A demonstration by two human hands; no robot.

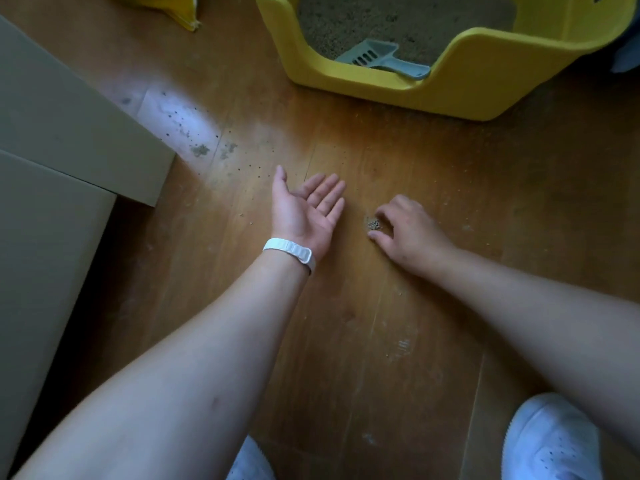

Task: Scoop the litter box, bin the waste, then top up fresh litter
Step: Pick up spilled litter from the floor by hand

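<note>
Near the yellow litter box (pixel 460 81), the left hand (pixel 304 211) lies palm up on the floor (pixel 381 341), fingers (pixel 329 192) spread flat. Beside it, the right hand's (pixel 412 230) curled fingers gather a small litter pile (pixel 373 224). A grey scoop (pixel 381 58) rests inside the box.

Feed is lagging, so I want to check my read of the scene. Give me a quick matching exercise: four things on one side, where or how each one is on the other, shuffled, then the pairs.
Things:
1. scoop
2. left hand
3. right hand
4. litter pile

States:
A. palm up, open, empty, just above the floor
B. on the floor at the fingertips of one hand
C. lying in the yellow litter box, handle on the front lip
D. palm down, fingers curled around spilled granules

Pairs: 1-C, 2-A, 3-D, 4-B
</note>
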